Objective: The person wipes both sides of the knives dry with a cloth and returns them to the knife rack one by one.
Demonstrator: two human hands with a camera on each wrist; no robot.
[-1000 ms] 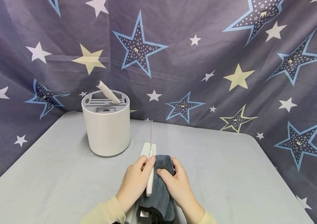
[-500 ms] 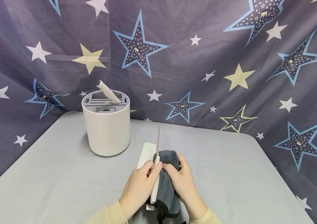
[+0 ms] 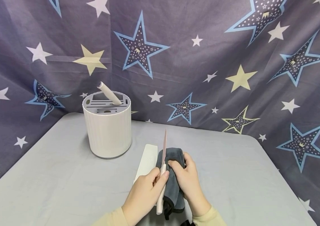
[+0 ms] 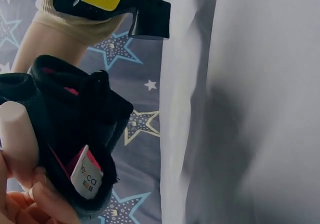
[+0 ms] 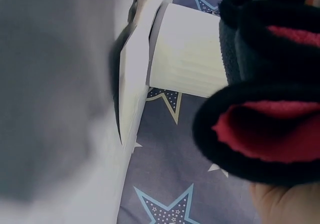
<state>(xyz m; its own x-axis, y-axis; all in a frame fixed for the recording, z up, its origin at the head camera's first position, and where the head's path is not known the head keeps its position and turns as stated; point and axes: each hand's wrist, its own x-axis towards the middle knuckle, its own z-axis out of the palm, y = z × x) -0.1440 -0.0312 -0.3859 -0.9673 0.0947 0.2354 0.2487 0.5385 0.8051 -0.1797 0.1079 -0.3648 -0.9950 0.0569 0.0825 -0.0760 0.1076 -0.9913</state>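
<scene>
My left hand (image 3: 143, 192) pinches a knife (image 3: 161, 196) by its white handle, between thumb and fingers. The blade points up and away, with a pinkish look. In my right hand (image 3: 189, 180) is a folded dark grey cloth (image 3: 173, 191) with black edging, gripped with the thumb on top. It lies right beside the knife, partly behind it. Its inner side shows red in the right wrist view, and a white label (image 4: 86, 175) hangs from it in the left wrist view. Below the hands a white flat blade-shaped piece (image 3: 148, 160) lies on the table, partly hidden.
A white ribbed knife block (image 3: 107, 135) with a slotted grey top stands at the back left. A white handle (image 3: 109, 93) leans out of it. Behind the grey-covered table (image 3: 233, 175) hangs a star-patterned curtain (image 3: 205, 62).
Both hands have shifted right with the knife and cloth. The knife has drawn nearer while the cloth and right hand have moved up along it. More of the white piece shows.
</scene>
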